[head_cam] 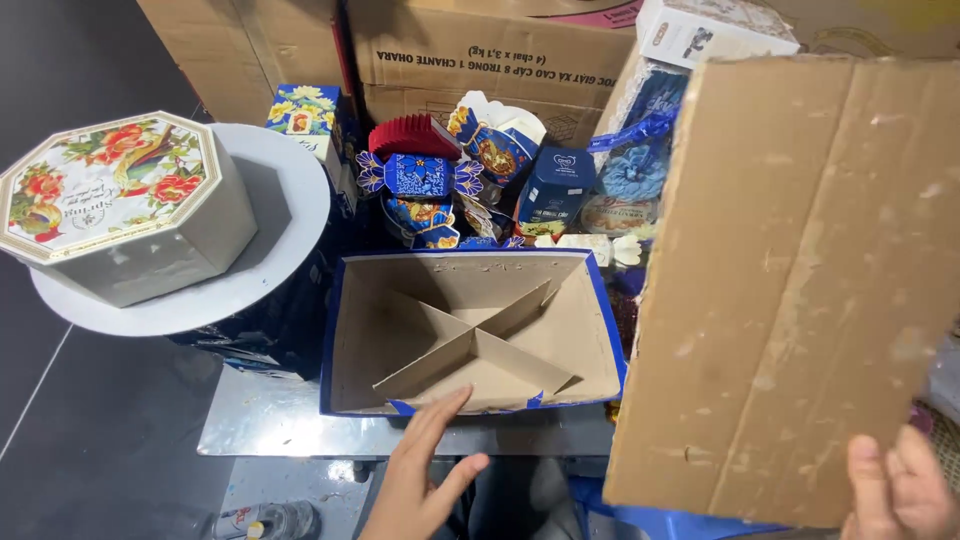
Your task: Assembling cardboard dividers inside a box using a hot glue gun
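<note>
**Gift box: divider in, compartments unfilled**

We note blue box at metal table front edge, cross divider fitted, nothing inside yet. Left hand open, fingers spread, touching box front. Right hand grips cardboard sheet bottom corner. Packets wait behind the box.

Dark floor, stacked cardboard cartons behind, seemingly a storeroom.

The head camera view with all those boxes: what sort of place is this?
Probably a small gift-box packing workshop or stockroom. A blue open box with crossed cardboard dividers lies by the left hand, brown corrugated shipping cartons are stacked behind, and an octagonal flowered gift box sits on a round grey board.
</note>
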